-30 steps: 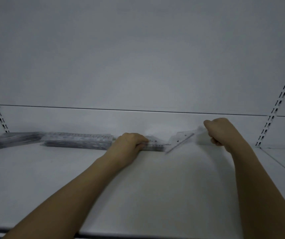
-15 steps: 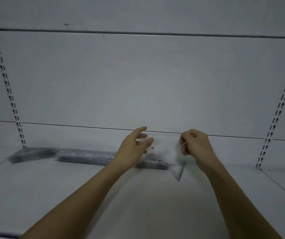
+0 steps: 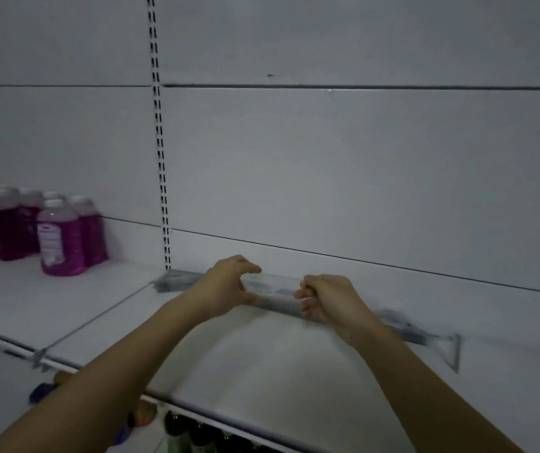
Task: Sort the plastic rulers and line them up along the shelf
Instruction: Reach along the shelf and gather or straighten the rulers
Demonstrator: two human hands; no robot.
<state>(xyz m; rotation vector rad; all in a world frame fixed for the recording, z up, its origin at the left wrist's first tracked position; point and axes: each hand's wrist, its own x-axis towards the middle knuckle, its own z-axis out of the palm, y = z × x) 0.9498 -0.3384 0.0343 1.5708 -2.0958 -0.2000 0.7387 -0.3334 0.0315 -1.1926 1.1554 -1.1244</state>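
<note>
hands hold one clear ruler (image 3: 273, 287) up, just in front of the back wall (image 3: 360, 174). left hand (image 3: 229, 284) pinches its left end, thumb on top and fingers under. right hand (image 3: 324, 300) is curled tight round the other end. more rulers lie in a row (image 3: 177, 281) along the back of the shelf (image 3: 262, 361), and a clear triangle ruler (image 3: 441, 344) sits at the right end. purple bottles (image 3: 59, 237) stand far off to the left.

i think the ruler is light and thin. it looks stiff but may bend a bit, and could snap if bent hard. it looks smooth, so it may slip. holding both ends, like now, seems best for setting it down flat in the row.
</note>
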